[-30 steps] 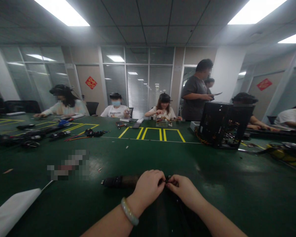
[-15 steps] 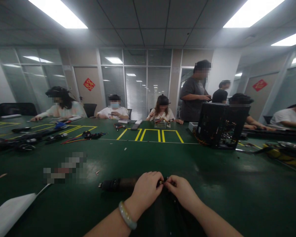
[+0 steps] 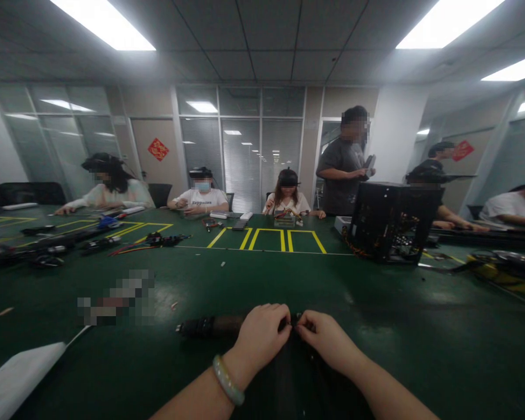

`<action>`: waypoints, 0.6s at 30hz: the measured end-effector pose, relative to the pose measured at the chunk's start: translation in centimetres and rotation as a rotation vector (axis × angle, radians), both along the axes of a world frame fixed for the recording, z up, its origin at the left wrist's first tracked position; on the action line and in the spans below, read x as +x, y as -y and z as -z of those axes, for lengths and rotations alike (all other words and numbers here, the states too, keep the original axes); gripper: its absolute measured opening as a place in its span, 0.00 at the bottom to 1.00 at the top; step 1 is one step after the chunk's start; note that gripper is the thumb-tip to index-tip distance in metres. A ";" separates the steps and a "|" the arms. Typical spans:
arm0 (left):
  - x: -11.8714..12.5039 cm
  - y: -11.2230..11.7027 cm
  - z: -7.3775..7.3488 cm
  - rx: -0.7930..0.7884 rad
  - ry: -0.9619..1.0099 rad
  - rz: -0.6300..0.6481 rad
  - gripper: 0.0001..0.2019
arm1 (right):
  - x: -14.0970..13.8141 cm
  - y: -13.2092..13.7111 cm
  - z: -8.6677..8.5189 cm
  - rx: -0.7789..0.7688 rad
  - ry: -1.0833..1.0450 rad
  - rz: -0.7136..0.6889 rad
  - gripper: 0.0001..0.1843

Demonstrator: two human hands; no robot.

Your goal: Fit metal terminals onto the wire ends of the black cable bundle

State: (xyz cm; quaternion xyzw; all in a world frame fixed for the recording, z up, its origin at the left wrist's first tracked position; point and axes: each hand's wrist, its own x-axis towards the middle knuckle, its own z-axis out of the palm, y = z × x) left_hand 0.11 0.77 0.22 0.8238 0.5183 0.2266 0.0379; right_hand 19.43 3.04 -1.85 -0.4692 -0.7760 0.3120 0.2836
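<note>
A dark electric screwdriver (image 3: 221, 326) lies across the table in front of me, its slim metal-tipped end to the left. My left hand (image 3: 265, 335), with a pale bangle (image 3: 227, 380) at its wrist, curls over the rear of the screwdriver, thumb and forefinger bent toward the right. Close beside it, my right hand (image 3: 321, 338) is closed in a pinch at the tool's rear end. What sits between the right fingertips is small, dark and mostly hidden. The two hands' fingertips nearly meet.
A black open computer case (image 3: 387, 224) stands at the right. Cables and black parts (image 3: 157, 240) lie on the left of the green table (image 3: 192, 379). A white handle-like object (image 3: 24, 373) is near left. Several people sit or stand across the table.
A small yellow-tipped piece seen between my fingertips is now hidden. My hands have barely moved. Across the table, a standing person has raised a dark object, and another has moved right.
</note>
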 end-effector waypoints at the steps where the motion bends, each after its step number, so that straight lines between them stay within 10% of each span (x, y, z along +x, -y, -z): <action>1: 0.0 0.0 0.0 -0.002 0.001 -0.006 0.01 | 0.1 0.0 0.0 0.000 -0.003 -0.002 0.06; 18: 0.3 0.2 -0.2 -0.022 0.007 -0.032 0.02 | -0.6 -0.4 1.1 -0.013 -0.037 0.047 0.08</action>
